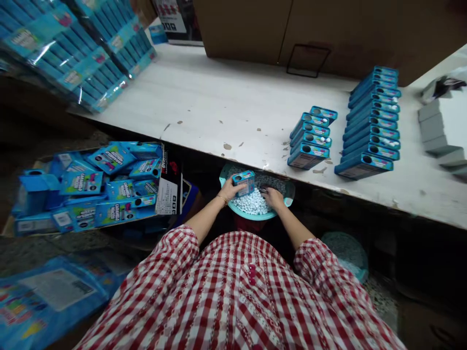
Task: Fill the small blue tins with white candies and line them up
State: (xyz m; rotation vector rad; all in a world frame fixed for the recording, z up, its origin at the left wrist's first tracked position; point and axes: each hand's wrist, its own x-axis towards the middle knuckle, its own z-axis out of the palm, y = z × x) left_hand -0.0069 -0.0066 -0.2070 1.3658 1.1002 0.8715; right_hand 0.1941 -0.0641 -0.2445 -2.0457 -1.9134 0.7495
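Note:
My left hand (229, 188) holds a small blue box (243, 183) upright over a turquoise basin (248, 216), which is full of small white pellets (253, 203). On the basin's right side is my right hand (273, 198), its fingers curled at the pellets around a small dark, shiny thing that I cannot make out. The basin sits at the front edge of the white table (204, 97), partly beneath it.
Blue boxes stand in a short row (310, 138) and a longer row (372, 126) on the table's right. Wrapped packs (69, 53) lie back left. A carton of blue boxes (95, 187) is at left, a second basin (346, 253) low at right. Brown cartons (248, 29) line the back.

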